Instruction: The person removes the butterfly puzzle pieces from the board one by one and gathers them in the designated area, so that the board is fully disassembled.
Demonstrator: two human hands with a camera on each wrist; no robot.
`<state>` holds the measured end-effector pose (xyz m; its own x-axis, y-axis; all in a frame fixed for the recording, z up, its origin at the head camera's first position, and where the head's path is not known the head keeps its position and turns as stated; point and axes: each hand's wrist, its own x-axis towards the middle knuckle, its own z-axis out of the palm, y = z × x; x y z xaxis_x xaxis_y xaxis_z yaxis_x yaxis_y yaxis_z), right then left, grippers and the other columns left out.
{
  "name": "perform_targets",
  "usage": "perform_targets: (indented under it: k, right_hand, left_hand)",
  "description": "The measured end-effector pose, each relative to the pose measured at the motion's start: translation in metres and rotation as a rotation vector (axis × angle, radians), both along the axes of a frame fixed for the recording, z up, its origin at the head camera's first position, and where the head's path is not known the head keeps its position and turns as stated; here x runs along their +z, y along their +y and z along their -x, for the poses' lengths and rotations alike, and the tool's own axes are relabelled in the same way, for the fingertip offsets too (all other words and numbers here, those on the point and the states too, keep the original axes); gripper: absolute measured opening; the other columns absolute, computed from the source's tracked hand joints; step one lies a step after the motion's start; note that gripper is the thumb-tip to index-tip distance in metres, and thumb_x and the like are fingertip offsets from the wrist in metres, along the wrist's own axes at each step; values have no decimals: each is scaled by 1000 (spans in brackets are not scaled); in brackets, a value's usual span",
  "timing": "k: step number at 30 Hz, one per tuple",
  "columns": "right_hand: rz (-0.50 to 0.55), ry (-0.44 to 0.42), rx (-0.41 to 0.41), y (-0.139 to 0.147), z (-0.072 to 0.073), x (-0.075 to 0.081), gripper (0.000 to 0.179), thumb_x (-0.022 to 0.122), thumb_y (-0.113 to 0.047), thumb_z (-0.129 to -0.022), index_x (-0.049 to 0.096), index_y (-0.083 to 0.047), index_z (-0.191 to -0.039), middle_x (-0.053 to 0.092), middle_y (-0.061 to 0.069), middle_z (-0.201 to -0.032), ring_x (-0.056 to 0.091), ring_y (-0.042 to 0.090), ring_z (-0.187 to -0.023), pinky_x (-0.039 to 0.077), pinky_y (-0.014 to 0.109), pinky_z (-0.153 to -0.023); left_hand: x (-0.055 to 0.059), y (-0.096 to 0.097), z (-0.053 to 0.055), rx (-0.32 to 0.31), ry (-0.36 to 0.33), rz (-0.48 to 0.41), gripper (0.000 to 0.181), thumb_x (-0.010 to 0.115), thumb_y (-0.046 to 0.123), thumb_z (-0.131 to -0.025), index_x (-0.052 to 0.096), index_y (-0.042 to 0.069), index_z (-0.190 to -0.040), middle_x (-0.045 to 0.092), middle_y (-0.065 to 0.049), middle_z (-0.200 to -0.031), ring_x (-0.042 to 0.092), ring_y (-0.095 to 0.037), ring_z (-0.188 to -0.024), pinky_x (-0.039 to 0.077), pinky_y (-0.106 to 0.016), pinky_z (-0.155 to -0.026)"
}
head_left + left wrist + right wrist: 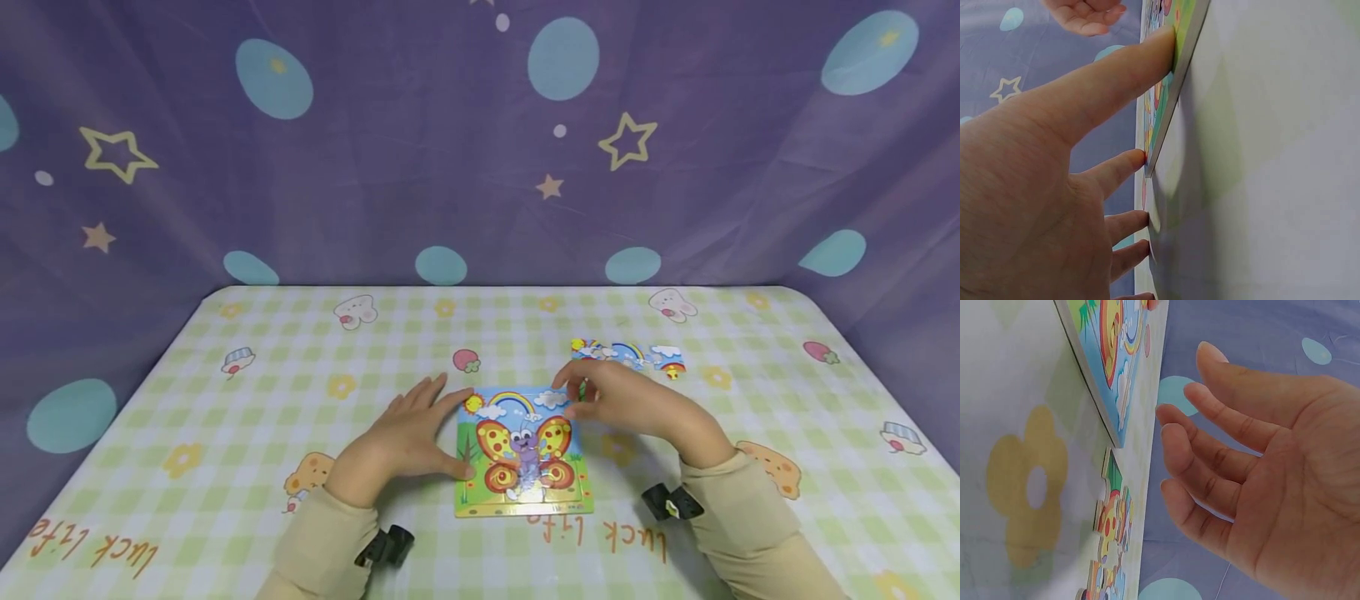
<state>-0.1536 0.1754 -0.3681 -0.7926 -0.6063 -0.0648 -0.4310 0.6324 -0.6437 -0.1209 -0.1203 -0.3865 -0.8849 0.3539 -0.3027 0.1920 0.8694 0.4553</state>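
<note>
A square butterfly jigsaw board [525, 454] lies flat on the tablecloth, with a rainbow, sun and clouds along its far side. My left hand [401, 437] is spread at its left side. In the left wrist view the thumb [1129, 72] rests on the board's face near the edge, and the index fingertip touches its corner. Over the far right corner hovers my right hand [630, 404], fingers loosely bent and holding nothing in the right wrist view. Loose jigsaw pieces [1110, 528] lie just beyond that corner, partly hidden by the right hand in the head view.
A green-and-white checked tablecloth [247, 433] with printed flowers, strawberries and lettering covers the table. Behind its far edge hangs a purple curtain [420, 167] with stars and blue ovals. A black strap mount [672, 502] sits at the right wrist, another [386, 546] at the left.
</note>
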Motion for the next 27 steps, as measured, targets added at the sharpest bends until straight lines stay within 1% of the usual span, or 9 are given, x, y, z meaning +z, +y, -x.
perform_targets:
  k: [6, 8, 11, 13, 16, 19, 21, 27]
  right_hand:
    - [-6, 2, 48, -4, -2, 2, 27, 74, -15, -90, 66, -5, -113, 64, 2, -94, 58, 14, -80, 50, 30, -72]
    - [3, -16, 65, -4, -2, 2, 25, 73, -14, -90, 66, -6, -113, 65, 4, -96, 59, 14, -81, 50, 30, -72]
    - [16, -43, 91, -5, -2, 1, 22, 72, -13, -91, 67, -8, -112, 65, 3, -96, 59, 13, -79, 50, 29, -70]
    - [17, -61, 95, -6, -3, 0, 22, 71, -13, -92, 67, -9, -112, 64, 1, -96, 58, 13, -78, 50, 28, -67]
    - [6, -65, 97, -9, -3, -1, 22, 72, -14, -91, 67, -10, -112, 64, 1, -98, 56, 14, -76, 49, 27, -65]
    - [-11, -65, 98, -10, -3, -1, 23, 73, -13, -91, 68, -10, -113, 65, 1, -99, 56, 12, -77, 49, 27, -66]
    - [-17, -71, 101, -11, -4, -2, 23, 73, -12, -90, 68, -11, -112, 64, 1, -97, 55, 11, -77, 49, 26, -67]
    - [-46, -98, 112, -14, -6, -4, 26, 76, -7, -86, 69, -13, -110, 59, -2, -85, 51, 8, -67, 46, 24, -61]
  left_hand:
    - [1, 0, 0, 1, 0, 1, 101, 87, 45, -68, 37, 24, -154, 13, -13, -164, 10, -36, -150, 9, -57, -120]
    - [1, 0, 0, 1, 1, 0, 101, 87, 45, -68, 38, 23, -154, 13, -13, -164, 10, -36, -150, 9, -58, -119]
    - [0, 0, 0, 0, 2, -2, 101, 87, 45, -68, 38, 23, -153, 14, -13, -164, 10, -36, -150, 10, -58, -119]
    - [1, 0, 0, 0, 2, -3, 100, 87, 45, -68, 38, 23, -153, 14, -13, -164, 10, -36, -150, 9, -58, -119]
    - [1, -1, -1, -2, 4, -4, 100, 87, 45, -68, 38, 23, -153, 14, -14, -164, 10, -36, -150, 10, -58, -119]
    - [1, -1, -1, -1, 0, -6, 100, 87, 45, -68, 38, 23, -153, 14, -13, -164, 10, -36, -150, 9, -58, -119]
    - [1, 0, -1, 0, -2, -8, 100, 87, 45, -68, 38, 23, -153, 14, -13, -164, 10, -36, -150, 9, -58, -119]
    - [3, 0, -1, 6, -6, -5, 100, 87, 45, -69, 38, 23, -154, 13, -13, -165, 10, -36, -150, 9, -57, -120]
